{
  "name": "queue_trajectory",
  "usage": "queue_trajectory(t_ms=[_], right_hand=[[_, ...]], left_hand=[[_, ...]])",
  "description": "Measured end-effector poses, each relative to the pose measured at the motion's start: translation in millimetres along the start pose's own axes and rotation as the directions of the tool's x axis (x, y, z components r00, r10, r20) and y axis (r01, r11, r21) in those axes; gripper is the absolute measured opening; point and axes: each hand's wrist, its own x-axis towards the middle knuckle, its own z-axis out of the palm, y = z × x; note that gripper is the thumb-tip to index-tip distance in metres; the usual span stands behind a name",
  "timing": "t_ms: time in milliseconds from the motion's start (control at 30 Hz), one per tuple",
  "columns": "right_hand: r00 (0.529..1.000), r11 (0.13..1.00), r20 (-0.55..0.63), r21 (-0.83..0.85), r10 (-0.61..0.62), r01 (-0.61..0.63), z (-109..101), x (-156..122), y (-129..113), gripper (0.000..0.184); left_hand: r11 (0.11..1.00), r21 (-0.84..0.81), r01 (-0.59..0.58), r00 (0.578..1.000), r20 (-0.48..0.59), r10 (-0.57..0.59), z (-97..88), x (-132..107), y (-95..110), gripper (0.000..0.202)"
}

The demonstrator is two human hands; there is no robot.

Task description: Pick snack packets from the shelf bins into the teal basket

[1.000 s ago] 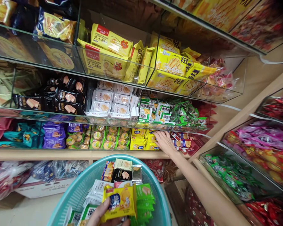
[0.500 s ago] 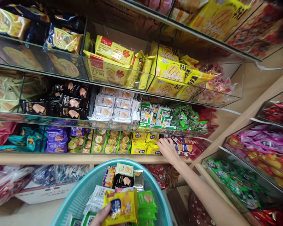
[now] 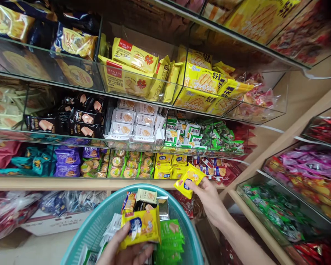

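Observation:
My left hand (image 3: 127, 246) is closed on a yellow snack packet (image 3: 143, 226), thumb on top, above the teal plastic basket (image 3: 191, 221). Pinched between the thumb and fingers of my right hand (image 3: 206, 195) is another yellow snack packet (image 3: 189, 181), tilted, just in front of the bottom shelf. Behind it lies the compartment of matching yellow packets (image 3: 163, 172). Inside the basket are green packets (image 3: 171, 239), white packets (image 3: 111, 228), a cream packet (image 3: 146, 196) and a silver packet (image 3: 163, 208). The yellow packet in my left hand hides part of the basket's contents.
Clear-fronted shelves (image 3: 143, 145) hold many wrapped snacks, with white packets (image 3: 123, 129) and black packets (image 3: 86, 125) in the middle row. Angled bins at the right contain green sweets (image 3: 278, 209). A white box (image 3: 55, 222) stands low at the left.
My right hand has come out of the bottom shelf, toward me, with a yellow snack packet in it. My left hand has risen slightly, showing more fingers under its packet.

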Motion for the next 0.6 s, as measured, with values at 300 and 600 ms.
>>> queue_trajectory(t_ms=[300, 600], right_hand=[[0.929, 0.871, 0.267, 0.354, 0.254, -0.340, 46, -42, -19, 0.039], [0.883, 0.843, 0.338, 0.318, 0.326, -0.433, 60, -57, -29, 0.029]], left_hand=[[0.950, 0.091, -0.298, 0.951, -0.055, 0.304, 14.3, -12, 5, 0.047], [0.921, 0.017, -0.389, 0.921, 0.021, 0.388, 17.1, -6, -9, 0.034]])
